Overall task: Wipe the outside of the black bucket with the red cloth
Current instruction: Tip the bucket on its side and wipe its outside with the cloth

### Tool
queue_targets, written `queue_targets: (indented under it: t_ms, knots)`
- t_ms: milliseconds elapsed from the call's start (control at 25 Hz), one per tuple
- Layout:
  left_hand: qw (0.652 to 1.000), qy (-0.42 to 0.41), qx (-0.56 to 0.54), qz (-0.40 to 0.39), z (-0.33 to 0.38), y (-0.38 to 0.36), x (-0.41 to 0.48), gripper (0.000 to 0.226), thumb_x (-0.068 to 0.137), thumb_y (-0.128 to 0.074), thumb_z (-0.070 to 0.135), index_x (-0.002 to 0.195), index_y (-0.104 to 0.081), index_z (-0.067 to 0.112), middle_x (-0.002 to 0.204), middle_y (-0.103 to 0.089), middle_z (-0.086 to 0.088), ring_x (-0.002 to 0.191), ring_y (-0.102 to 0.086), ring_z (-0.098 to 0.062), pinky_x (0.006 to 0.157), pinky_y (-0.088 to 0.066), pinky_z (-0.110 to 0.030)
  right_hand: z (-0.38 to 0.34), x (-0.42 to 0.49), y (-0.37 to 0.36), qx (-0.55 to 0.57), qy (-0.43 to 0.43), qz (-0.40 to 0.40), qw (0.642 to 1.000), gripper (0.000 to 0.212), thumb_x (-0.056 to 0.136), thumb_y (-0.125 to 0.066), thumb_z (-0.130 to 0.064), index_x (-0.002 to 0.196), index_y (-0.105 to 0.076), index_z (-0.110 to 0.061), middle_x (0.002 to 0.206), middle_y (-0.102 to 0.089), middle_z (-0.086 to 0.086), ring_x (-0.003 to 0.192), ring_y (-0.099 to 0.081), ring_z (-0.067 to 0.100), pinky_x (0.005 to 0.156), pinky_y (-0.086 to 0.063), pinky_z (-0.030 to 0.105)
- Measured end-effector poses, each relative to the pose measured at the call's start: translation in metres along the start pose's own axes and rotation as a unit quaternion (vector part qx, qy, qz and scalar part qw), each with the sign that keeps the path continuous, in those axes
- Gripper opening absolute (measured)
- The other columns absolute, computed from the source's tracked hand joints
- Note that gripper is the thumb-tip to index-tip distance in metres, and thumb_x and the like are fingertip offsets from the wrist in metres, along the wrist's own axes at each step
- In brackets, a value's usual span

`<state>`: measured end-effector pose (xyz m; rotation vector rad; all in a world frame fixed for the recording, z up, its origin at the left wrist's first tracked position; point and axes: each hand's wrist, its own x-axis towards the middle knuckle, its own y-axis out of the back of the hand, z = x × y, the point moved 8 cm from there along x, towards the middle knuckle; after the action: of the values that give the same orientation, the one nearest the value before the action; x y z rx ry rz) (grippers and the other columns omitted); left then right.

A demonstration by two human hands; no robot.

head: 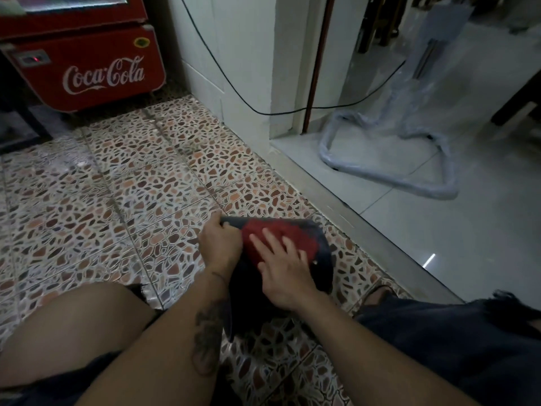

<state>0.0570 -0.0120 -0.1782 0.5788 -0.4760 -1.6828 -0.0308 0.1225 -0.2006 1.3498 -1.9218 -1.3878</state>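
Note:
The black bucket (pixel 323 253) lies tipped on the mosaic floor between my knees, its bottom pointing away from me. My left hand (pixel 219 244) grips its far left edge and holds it steady. The red cloth (pixel 292 235) is spread over the bucket's upper side. My right hand (pixel 284 273) lies flat on the cloth with fingers spread, pressing it against the bucket wall. The bucket's lower part is hidden by my forearms.
A red Coca-Cola cooler (pixel 85 63) stands at the back left. A white wall corner (pixel 248 68) with a black cable (pixel 234 92) is behind. A raised step (pixel 366 218) runs on the right, with a plastic-wrapped metal frame (pixel 389 171) on the pale tiles.

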Motion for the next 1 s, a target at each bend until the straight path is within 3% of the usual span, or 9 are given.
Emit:
queue_targets:
  t_ms: [160,320,400,520,600,720,840,1000]
  knots:
    - [0.999,0.034,-0.008,-0.038,-0.007,-0.003,0.021,0.048,0.091,-0.049,0.014,0.139,-0.056,0.016,0.141,-0.057,-0.01,0.132,-0.047,-0.032,0.112,-0.034,-0.037,0.076,0.002,-0.015,-0.015,-0.161,-0.023,0.987,0.062,0.101,-0.014,-0.055,0.155,0.015,-0.047,0.168,0.021,-0.002,0.153,0.017,0.037,0.116,0.013,0.067]
    - [0.995,0.045,-0.071,-0.062,-0.015,-0.013,0.022,0.053,0.088,-0.049,0.018,0.141,-0.053,0.021,0.143,-0.055,-0.005,0.132,-0.048,-0.029,0.112,-0.035,-0.038,0.106,0.021,-0.009,0.05,-0.247,-0.043,0.967,0.063,0.102,-0.013,-0.053,0.157,0.015,-0.04,0.167,0.025,0.004,0.151,0.021,0.04,0.117,0.011,0.066]
    - [0.992,0.059,-0.094,-0.057,-0.019,-0.017,0.025,0.053,0.089,-0.049,0.017,0.143,-0.051,0.022,0.144,-0.054,-0.004,0.131,-0.048,-0.027,0.108,-0.034,-0.032,0.074,0.027,-0.011,0.064,-0.206,-0.018,0.976,0.065,0.103,-0.019,-0.047,0.159,0.012,-0.035,0.167,0.023,0.004,0.151,0.012,0.046,0.12,0.009,0.061]
    - [0.993,0.077,-0.075,-0.038,-0.015,-0.017,0.039,0.051,0.09,-0.051,0.016,0.141,-0.054,0.02,0.142,-0.056,-0.003,0.129,-0.051,-0.025,0.103,-0.035,-0.027,0.003,0.005,-0.028,0.057,-0.01,0.004,0.998,0.069,0.098,-0.026,-0.037,0.16,0.006,-0.035,0.168,0.02,-0.004,0.152,0.007,0.044,0.12,0.017,0.051]
    - [0.994,0.075,-0.068,-0.028,-0.012,-0.016,0.048,0.051,0.086,-0.053,0.015,0.136,-0.06,0.019,0.137,-0.06,-0.003,0.127,-0.053,-0.024,0.105,-0.037,-0.028,-0.005,-0.002,-0.026,0.048,0.057,-0.001,0.997,0.069,0.097,-0.027,-0.036,0.16,0.001,-0.04,0.169,0.016,-0.011,0.154,0.004,0.037,0.121,0.014,0.049]
    - [0.996,0.063,-0.048,-0.033,-0.009,-0.017,0.054,0.05,0.083,-0.055,0.014,0.131,-0.064,0.02,0.134,-0.063,0.0,0.125,-0.055,-0.021,0.104,-0.039,-0.028,0.041,0.024,-0.007,-0.026,0.004,0.038,0.999,0.062,0.1,-0.026,-0.046,0.156,0.0,-0.049,0.17,0.001,-0.01,0.152,-0.007,0.036,0.121,-0.001,0.057]
    - [0.997,0.054,-0.044,-0.027,-0.007,-0.017,0.051,0.049,0.086,-0.054,0.016,0.133,-0.062,0.022,0.135,-0.062,0.0,0.125,-0.054,-0.022,0.102,-0.038,-0.028,0.105,0.045,0.005,-0.046,-0.122,0.032,0.991,0.057,0.103,-0.014,-0.052,0.157,0.002,-0.047,0.171,0.0,-0.005,0.153,-0.001,0.039,0.12,0.004,0.063]
    - [0.994,0.073,-0.081,-0.019,-0.009,-0.018,0.046,0.049,0.085,-0.054,0.016,0.133,-0.062,0.024,0.135,-0.061,0.003,0.113,-0.057,-0.014,0.084,-0.034,-0.013,0.131,0.065,0.009,-0.031,-0.192,0.01,0.981,0.058,0.102,-0.012,-0.05,0.159,-0.005,-0.039,0.17,-0.005,0.001,0.154,0.002,0.04,0.119,0.006,0.065]
